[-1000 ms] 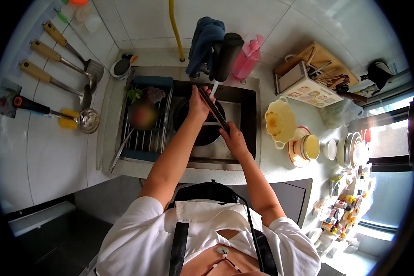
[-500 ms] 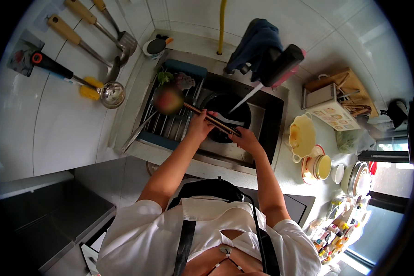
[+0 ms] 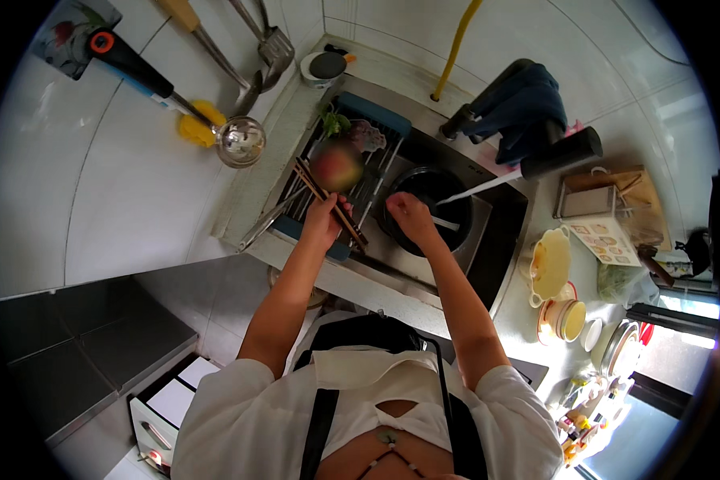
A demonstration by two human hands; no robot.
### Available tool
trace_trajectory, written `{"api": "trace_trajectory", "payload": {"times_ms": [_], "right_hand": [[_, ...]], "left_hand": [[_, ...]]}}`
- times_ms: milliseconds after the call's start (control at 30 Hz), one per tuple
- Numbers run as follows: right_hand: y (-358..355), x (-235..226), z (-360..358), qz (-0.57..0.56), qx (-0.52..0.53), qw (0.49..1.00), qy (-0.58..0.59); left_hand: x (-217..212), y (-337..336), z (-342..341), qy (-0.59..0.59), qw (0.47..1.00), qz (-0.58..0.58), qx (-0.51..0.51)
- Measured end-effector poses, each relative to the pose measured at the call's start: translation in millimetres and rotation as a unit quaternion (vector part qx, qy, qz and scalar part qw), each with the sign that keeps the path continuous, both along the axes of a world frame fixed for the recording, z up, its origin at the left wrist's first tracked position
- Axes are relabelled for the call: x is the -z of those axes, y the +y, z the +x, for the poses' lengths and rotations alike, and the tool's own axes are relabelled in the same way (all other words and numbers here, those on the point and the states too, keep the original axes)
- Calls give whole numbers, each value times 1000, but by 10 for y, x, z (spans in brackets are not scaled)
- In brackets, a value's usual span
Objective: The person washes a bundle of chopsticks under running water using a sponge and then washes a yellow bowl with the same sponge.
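Observation:
My left hand [image 3: 322, 225] is wrapped round a bundle of dark brown chopsticks [image 3: 309, 178], over the front of the rack that spans the sink's left side. My right hand [image 3: 410, 218] is over the left part of a round black basin [image 3: 466, 182], fingers curled in; whether they hold anything is hidden. In the basin lies a pale, slim utensil [image 3: 446, 224], perhaps a spoon. A thin stream of water [image 3: 484, 186] runs into the basin from a black faucet spout [image 3: 564, 154].
On the drying rack [image 3: 394, 122] sit leafy greens [image 3: 334, 122] and a blurred reddish-yellow round thing [image 3: 336, 164]. A dark blue cloth [image 3: 528, 100] hangs behind the sink. To the right stand a yellow scalloped bowl [image 3: 550, 266] and a utensil holder [image 3: 606, 228]. A ladle [image 3: 240, 142] hangs at left.
The chopsticks, earlier held by both hands over the basin, are now in my left hand alone, further left over the rack. My right hand has let go of them and moved over the basin.

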State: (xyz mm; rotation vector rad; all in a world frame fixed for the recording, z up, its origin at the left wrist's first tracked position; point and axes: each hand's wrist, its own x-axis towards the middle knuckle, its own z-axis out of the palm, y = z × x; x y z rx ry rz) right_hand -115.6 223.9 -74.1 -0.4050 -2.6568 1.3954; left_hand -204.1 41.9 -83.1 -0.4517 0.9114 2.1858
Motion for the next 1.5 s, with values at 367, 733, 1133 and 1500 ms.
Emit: {"api": "trace_trajectory", "payload": {"times_ms": [367, 733, 1133, 1500], "right_hand": [[-725, 180, -1144, 302, -61, 951, -38], [-191, 346, -815, 152, 56, 987, -12], [796, -656, 854, 24, 414, 910, 20], [1032, -862, 1124, -150, 420, 884, 142]], "left_hand": [[-133, -655, 12, -25, 997, -39, 70], [-263, -345, 39, 14, 991, -78, 110], [-608, 1165, 578, 129, 887, -53, 440], [-783, 1871, 953, 109, 843, 32, 526]]}}
